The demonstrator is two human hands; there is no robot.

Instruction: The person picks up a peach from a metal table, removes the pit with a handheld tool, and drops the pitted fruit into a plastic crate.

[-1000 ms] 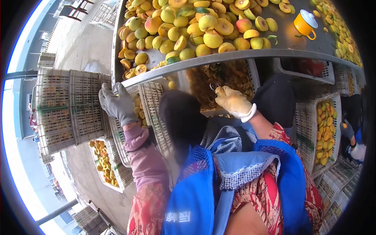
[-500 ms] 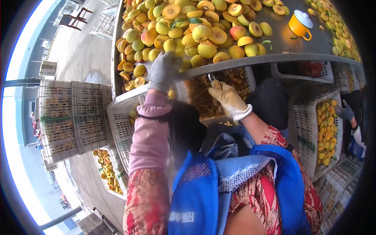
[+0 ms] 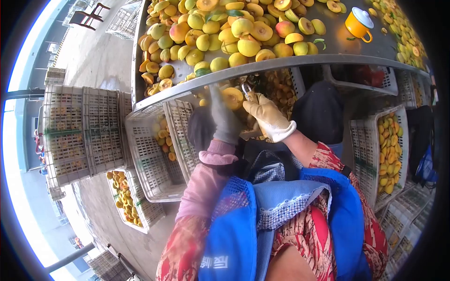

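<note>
My left hand (image 3: 225, 114), in a grey glove and blurred by motion, is just below the metal table's edge (image 3: 262, 67). A cut fruit half (image 3: 232, 98) with its round open face showing is at its fingertips. Close on the right, my right hand (image 3: 267, 114) wears a cream glove and is closed on a small tool with a looped metal tip (image 3: 245, 88). Below both hands lies a crate of fruit pieces (image 3: 281, 93). Yellow-green fruit (image 3: 248, 47), whole and halved, is heaped on the table.
A yellow mug with a white lid (image 3: 358, 24) stands on the table at the right. Crates stand at the left, one partly filled (image 3: 154, 178), with a stack (image 3: 84, 131) beyond. Another crate of fruit (image 3: 389, 154) is at the right, near a person's dark clothing (image 3: 419, 136).
My left hand has come down from the fruit heap to beside my right hand, with a fruit half now at its fingers. The other person's gloved hand at the right has gone from view.
</note>
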